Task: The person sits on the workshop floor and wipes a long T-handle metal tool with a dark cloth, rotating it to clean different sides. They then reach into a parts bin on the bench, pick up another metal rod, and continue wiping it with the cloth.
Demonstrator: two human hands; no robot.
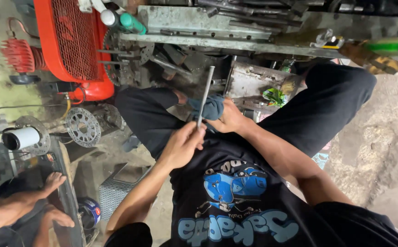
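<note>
**Grey steel rod gripped in both hands**

Grey steel made up the long thin round rod (205, 96), which rose from the left hand (183, 146), whose fingers were clamped around its lower end. Just above those fingers, the right hand (228, 120) pressed a crumpled dark blue cloth (210, 107) against the rod, fingers closed on the fabric. Beyond the fingertips stood a cluttered grey metal workbench (217, 32); far left lay a perforated round brake disc (83, 126).
</note>
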